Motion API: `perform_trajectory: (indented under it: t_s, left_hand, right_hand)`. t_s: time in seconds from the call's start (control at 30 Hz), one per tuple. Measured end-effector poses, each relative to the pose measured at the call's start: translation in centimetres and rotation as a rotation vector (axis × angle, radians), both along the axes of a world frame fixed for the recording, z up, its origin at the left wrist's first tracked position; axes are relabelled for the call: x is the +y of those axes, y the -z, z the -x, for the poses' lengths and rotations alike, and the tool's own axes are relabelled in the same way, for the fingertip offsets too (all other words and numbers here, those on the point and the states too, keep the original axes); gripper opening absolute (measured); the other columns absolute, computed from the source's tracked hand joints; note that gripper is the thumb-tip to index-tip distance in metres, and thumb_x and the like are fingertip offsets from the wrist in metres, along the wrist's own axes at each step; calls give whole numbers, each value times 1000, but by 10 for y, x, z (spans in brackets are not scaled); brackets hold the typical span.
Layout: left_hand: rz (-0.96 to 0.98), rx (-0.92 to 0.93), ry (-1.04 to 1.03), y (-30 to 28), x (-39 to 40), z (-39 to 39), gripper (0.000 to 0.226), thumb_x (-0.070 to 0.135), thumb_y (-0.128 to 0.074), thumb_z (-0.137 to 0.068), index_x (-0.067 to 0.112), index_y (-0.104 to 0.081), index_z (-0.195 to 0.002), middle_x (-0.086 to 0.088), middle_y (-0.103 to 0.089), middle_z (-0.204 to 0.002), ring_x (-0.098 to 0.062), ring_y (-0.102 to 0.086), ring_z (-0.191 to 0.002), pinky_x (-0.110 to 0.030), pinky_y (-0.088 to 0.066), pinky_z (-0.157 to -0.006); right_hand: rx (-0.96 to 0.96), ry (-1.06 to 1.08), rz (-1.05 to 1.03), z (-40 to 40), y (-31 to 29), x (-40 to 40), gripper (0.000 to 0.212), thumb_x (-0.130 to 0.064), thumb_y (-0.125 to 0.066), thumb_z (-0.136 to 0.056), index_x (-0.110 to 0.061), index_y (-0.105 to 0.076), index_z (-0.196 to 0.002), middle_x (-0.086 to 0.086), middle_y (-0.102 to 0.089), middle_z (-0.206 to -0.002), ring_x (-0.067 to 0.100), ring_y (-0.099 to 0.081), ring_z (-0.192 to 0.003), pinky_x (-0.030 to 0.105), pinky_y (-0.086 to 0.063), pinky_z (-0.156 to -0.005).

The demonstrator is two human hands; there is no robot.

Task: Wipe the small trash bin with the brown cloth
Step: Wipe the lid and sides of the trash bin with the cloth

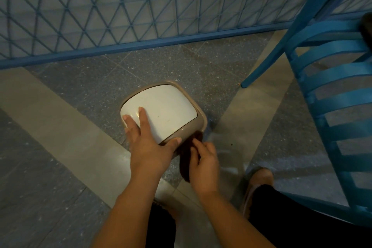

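The small trash bin [173, 106] stands on the floor in the middle of the view, beige with a white domed lid. My left hand [147, 143] lies flat on the near left corner of the lid, fingers spread and thumb along the near rim, steadying it. The brown cloth [186, 159] hangs dark against the bin's near right side. My right hand [203, 161] grips the cloth and presses it to that side wall. The lower part of the bin is hidden behind my hands and the lid.
A blue chair [330, 86] stands close on the right, one leg [244, 83] touching the floor just beyond the bin. A blue lattice fence [120, 6] runs along the back. My foot [259, 181] is near the bin's right. The floor is grey and beige tiles.
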State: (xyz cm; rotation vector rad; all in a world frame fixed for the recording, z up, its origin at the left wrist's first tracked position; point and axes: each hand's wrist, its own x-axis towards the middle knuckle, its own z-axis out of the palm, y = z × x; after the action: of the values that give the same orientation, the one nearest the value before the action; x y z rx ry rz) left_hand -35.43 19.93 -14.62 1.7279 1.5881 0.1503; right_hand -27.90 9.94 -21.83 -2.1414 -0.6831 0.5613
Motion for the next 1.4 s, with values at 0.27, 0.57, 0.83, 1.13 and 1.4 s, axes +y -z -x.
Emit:
perform_trajectory:
  t_s: [0.27,0.57,0.83,1.13,1.4]
  left_hand:
    - [-4,10,25,-2,-2,0,104,53,-65,-79,44,15,-146,8,30,-154,-22,15,-146,-47,-12,-116]
    - [41,-44,-5,-3,1,-2,76,37,-46,-95,44,9,-147,8,31,-154,-18,18,-145,-44,-5,-117]
    - [10,-25,24,0,2,-2,77,43,-46,-95,41,10,-148,7,32,-153,-22,18,-145,-47,-6,-118]
    - [8,-33,17,1,2,-2,79,42,-48,-94,40,9,-148,4,31,-154,-22,18,-145,-45,-4,-117]
    - [-22,-19,21,1,0,-3,79,45,-47,-93,39,9,-148,4,31,-154,-23,18,-145,-46,-7,-118]
  right_hand:
    - [332,385,-133,-20,-15,14,27,-13,-53,-93,-17,-63,-118,0,-54,-111,10,-55,-99,10,-39,-83]
    - [99,-46,-278,20,-40,17,30,-21,-55,-91,-23,-63,-120,-5,-53,-109,0,-53,-100,15,-42,-94]
    - [272,272,-16,-53,-20,42,31,-15,-46,-96,-17,-58,-125,4,-52,-122,7,-50,-100,18,-36,-92]
    - [14,-17,-210,-7,-33,24,29,-16,-52,-94,-20,-62,-120,-1,-53,-110,6,-52,-99,12,-40,-91]
    - [36,55,104,-65,-12,45,35,-9,-41,-97,-14,-55,-128,7,-51,-120,18,-54,-105,12,-30,-90]
